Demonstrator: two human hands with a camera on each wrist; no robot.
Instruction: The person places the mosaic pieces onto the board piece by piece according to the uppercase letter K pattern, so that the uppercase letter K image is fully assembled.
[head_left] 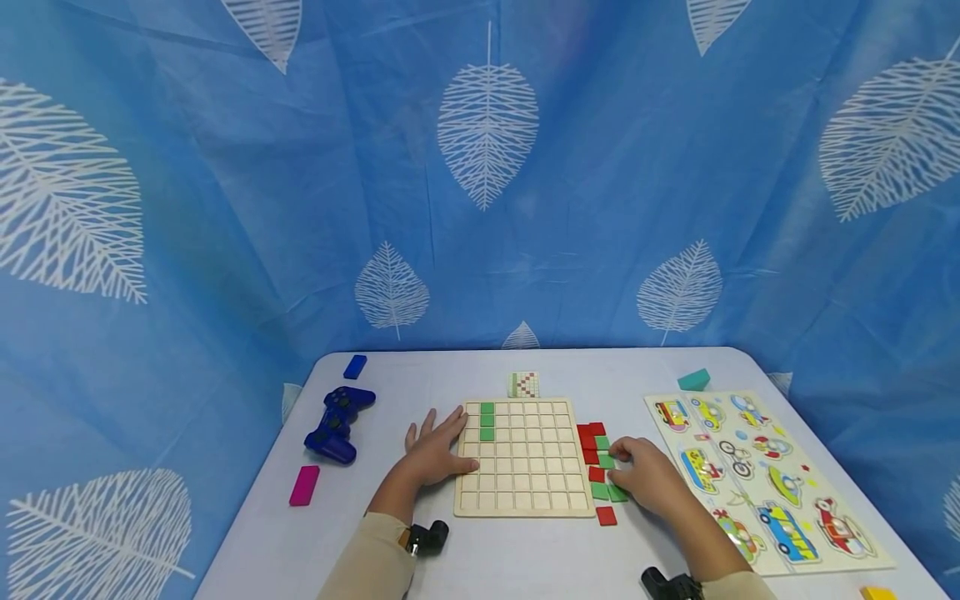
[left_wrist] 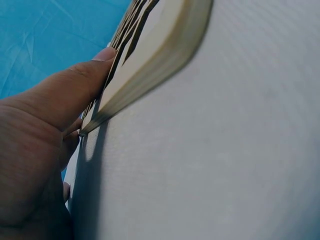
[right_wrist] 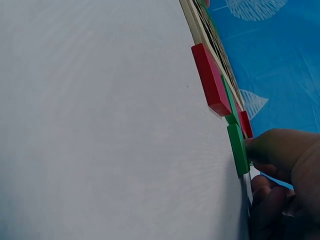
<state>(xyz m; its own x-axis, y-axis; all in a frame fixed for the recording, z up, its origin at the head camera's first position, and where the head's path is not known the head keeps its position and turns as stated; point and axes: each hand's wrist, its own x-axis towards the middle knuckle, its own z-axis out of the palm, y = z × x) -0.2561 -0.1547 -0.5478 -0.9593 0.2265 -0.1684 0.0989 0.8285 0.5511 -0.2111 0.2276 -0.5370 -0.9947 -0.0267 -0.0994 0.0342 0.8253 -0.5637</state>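
A pale wooden grid board (head_left: 525, 510) lies on the table, with three green tiles (head_left: 487, 421) in a column near its upper left corner. My left hand (head_left: 437, 454) rests at the board's left side, its thumb (left_wrist: 82, 85) on the rim and the other fingers spread. Beside the board's right edge are several loose red tiles (head_left: 587, 442) and green tiles (head_left: 599, 491). Over these is my right hand (head_left: 651, 477), thumb and index finger bent around a green tile (head_left: 606, 461). Whether they pinch it cannot be told; in the right wrist view a nearer green tile (right_wrist: 238, 150) hides the thumb tip.
A small pattern card (head_left: 523, 384) lies behind the board. Left are a blue game controller (head_left: 335, 425), a magenta block (head_left: 304, 486) and a blue block (head_left: 355, 367). Right are a vehicle puzzle board (head_left: 750, 500), a teal block (head_left: 694, 380) and a yellow piece (head_left: 877, 593).
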